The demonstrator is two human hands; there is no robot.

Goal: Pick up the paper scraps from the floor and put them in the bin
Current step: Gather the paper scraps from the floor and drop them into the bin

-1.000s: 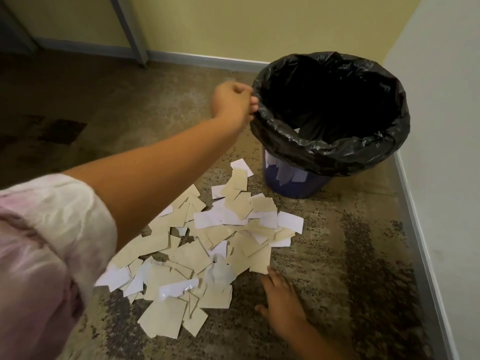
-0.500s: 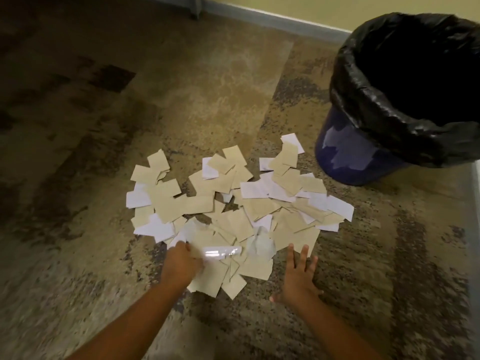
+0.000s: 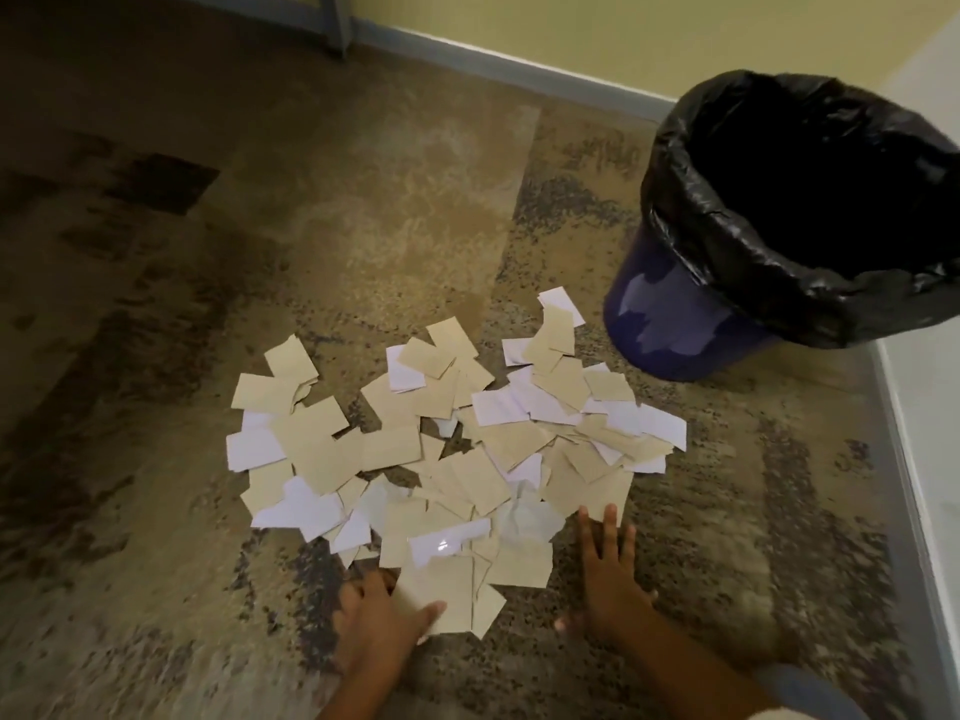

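The scraps [image 3: 457, 449], tan and white, lie in a flat heap on the floor [image 3: 260, 252], near the bin [image 3: 670, 324]. Open floor lies to the left. The left hand [image 3: 376, 618] pinches one scrap at the near edge. The right hand [image 3: 608, 574] lies flat, fingers straight, beside the heap.
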